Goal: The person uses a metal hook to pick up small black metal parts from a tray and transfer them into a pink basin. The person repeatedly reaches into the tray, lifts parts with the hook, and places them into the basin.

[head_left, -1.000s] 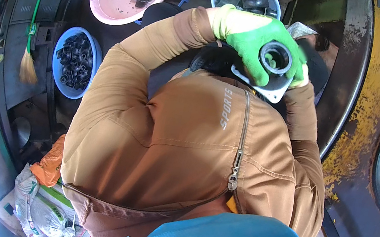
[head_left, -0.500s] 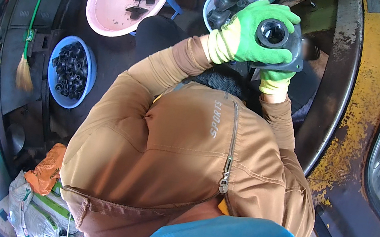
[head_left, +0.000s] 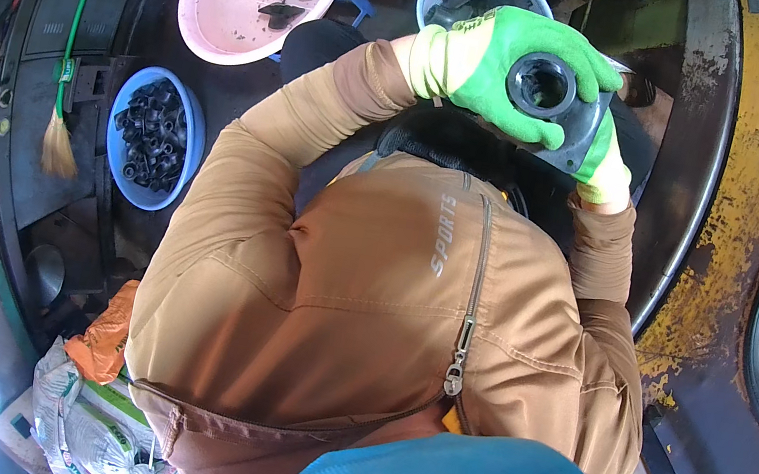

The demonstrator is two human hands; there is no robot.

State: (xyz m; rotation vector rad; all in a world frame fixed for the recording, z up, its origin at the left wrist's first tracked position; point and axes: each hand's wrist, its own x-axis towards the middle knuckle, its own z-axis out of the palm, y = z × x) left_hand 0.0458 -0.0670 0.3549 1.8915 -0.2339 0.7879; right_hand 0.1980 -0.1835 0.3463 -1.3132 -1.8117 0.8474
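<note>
My left hand [head_left: 530, 76], in a green and yellow glove, is closed over a black flanged part [head_left: 578, 135]. The part has a thick round collar with a hollow centre, facing up, and a flat plate with a small corner hole. Thumb and fingers of that hand wrap round the collar. My right hand [head_left: 606, 160], gloved alike, is against the plate's right side from behind and below; the part hides most of its fingers. A thin pale edge shows beyond the left fingers, too little to name.
Beyond my hands is a light-blue basin [head_left: 425, 7] of black parts. A pink basin [head_left: 189, 5] with a few dark stemmed pieces stands at far left, above a blue basin [head_left: 196, 144] full of small black parts. A worn yellow machine [head_left: 720, 236] borders the right; a broom [head_left: 64, 80] hangs left.
The black part has tilted and turned, its plate corner now pointing down toward me. My right hand has shifted from beneath it to its right side. The view has moved slightly.
</note>
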